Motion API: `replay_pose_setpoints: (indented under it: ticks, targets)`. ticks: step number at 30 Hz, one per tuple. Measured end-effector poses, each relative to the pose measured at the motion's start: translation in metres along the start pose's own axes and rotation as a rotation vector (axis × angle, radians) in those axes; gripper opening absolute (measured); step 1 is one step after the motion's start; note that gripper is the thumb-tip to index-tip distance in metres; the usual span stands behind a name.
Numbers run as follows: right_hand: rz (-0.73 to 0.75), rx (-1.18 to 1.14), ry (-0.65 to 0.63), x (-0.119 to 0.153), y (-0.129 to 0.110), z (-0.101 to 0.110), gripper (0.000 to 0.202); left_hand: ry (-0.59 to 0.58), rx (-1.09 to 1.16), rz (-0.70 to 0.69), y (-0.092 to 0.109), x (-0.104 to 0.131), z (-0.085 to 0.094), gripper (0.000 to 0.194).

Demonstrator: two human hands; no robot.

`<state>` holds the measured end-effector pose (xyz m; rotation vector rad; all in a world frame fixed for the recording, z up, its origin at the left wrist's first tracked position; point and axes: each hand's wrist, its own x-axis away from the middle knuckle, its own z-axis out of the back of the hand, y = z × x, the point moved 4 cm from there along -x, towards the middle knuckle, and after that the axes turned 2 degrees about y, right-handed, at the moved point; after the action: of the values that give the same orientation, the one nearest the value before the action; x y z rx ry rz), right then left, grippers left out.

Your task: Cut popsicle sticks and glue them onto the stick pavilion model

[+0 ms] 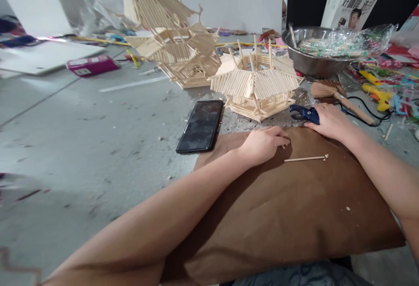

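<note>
My left hand [263, 145] is over the far edge of a brown sheet [294, 216], its fingers closed on a short piece of stick [284, 146]. To its right, my right hand [329, 121] is wrapped round blue-handled cutters [304, 114] whose jaws point left. A thin wooden stick [304, 159] lies on the sheet between my forearms, with small cut bits at its right end. Beyond my hands stands a small stick-built pavilion [255, 85] with a ring of slatted roof panels.
A black phone [200, 126] lies left of the pavilion. Behind it stands a taller stick model [183, 50]. A metal bowl [317, 65] holds plastic-wrapped sticks. At right are a small brush [355, 110], a yellow glue gun [378, 96] and a black cord. A purple packet [92, 65] lies far left.
</note>
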<state>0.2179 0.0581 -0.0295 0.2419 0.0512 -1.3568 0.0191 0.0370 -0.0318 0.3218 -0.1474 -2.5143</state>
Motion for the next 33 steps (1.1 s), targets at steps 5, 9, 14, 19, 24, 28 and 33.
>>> replay_pose_setpoints:
  ticks: [5,9,14,19,24,28,33]
  targets:
    - [0.109,-0.038,-0.026,-0.003,0.006,-0.002,0.057,0.053,0.044,0.023,-0.003,0.001,-0.003,0.040]
    - [0.155,-0.056,-0.051,-0.004,0.010,-0.002,0.058,0.073,0.079,0.039,-0.006,0.001,-0.004,0.038]
    - [0.152,-0.058,-0.074,-0.004,0.009,-0.001,0.061,0.053,0.063,0.063,-0.006,0.001,-0.003,0.038]
    - [0.118,-0.044,-0.121,-0.003,0.010,-0.002,0.066,0.051,0.048,0.060,-0.005,0.000,-0.002,0.038]
    - [0.139,-0.067,-0.152,-0.002,0.010,0.000,0.075,0.046,0.041,0.076,-0.005,0.000,-0.002,0.038]
    - [0.120,-0.110,-0.105,-0.003,0.015,0.011,0.065,0.055,0.047,0.078,-0.006,-0.001,-0.001,0.037]
    - [0.012,-0.148,0.043,-0.016,0.032,0.029,0.044,0.047,0.063,0.090,-0.007,-0.001,-0.002,0.037]
